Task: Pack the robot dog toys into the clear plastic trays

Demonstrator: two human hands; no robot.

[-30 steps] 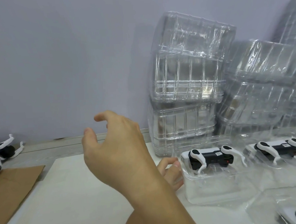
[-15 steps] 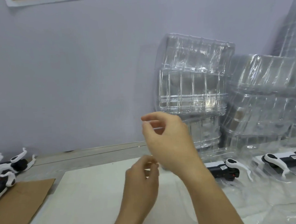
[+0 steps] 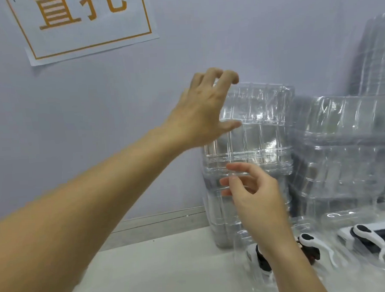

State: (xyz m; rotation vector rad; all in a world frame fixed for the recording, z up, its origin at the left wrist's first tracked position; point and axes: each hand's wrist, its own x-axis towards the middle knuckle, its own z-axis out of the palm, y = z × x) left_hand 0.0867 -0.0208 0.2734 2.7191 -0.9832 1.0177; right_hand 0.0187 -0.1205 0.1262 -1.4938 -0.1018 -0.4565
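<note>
Motion blur softened both hands, and the right forearm covered part of a robot dog toy [image 3: 263,259] lying in a clear tray [image 3: 243,243] on the table [image 3: 160,270]. The left hand [image 3: 204,114] reached, fingers spread, over the top of the stack of clear trays [image 3: 257,129], holding nothing; whether it touched was unclear. The right hand [image 3: 254,191] hovered loosely curled and empty before the stack, above the toy.
</note>
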